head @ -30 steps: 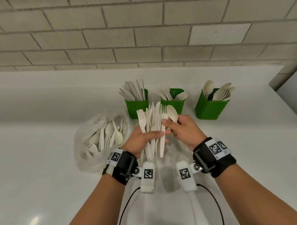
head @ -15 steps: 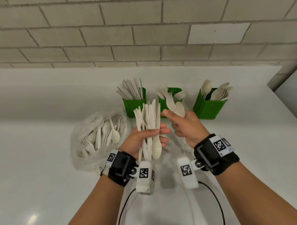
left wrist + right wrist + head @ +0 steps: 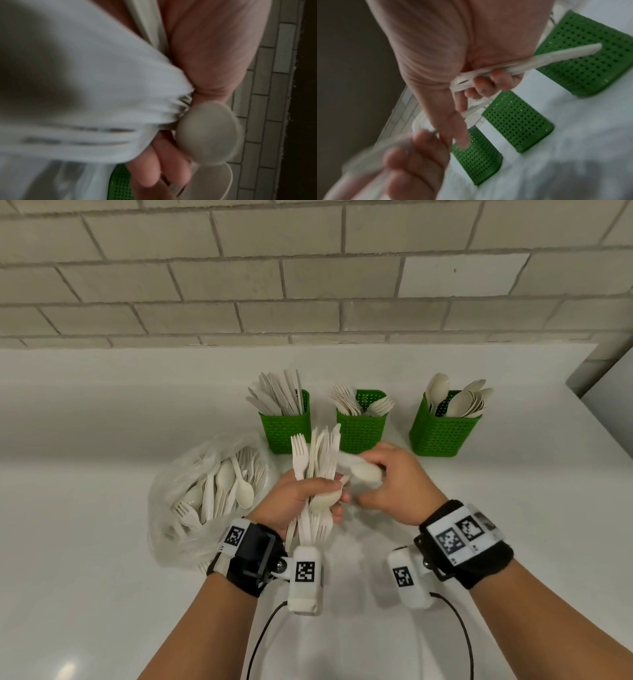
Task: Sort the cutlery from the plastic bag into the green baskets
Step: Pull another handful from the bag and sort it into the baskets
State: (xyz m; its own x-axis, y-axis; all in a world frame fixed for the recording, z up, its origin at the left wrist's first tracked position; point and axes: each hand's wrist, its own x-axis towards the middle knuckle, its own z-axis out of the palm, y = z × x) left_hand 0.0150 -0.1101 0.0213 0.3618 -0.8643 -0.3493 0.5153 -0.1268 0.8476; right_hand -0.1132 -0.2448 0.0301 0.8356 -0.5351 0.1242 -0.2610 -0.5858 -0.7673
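Observation:
My left hand [image 3: 308, 494] grips an upright bundle of cream cutlery [image 3: 317, 457], mostly forks and knives, with one spoon [image 3: 325, 501] hanging bowl down. Just right of it, my right hand [image 3: 387, 477] curls round a few blurred pieces lying sideways, one of them a spoon [image 3: 364, 472]. In the right wrist view those handles [image 3: 539, 59] cross my palm under the curled fingers. The left wrist view is blurred; a spoon bowl [image 3: 208, 133] shows beside my palm. Three green baskets stand behind: knives [image 3: 284, 433], forks [image 3: 361, 433], spoons [image 3: 442, 436].
The clear plastic bag [image 3: 202, 498] lies left of my left hand with several spoons and forks still inside. A pale brick wall [image 3: 308, 268] closes off the back of the white counter [image 3: 102, 594]. Camera cables trail below both wrists.
My right hand pulled a fork and a spoon out of the bundle, lifted them toward the baskets, then dropped back beside the left hand with the pieces turned sideways.

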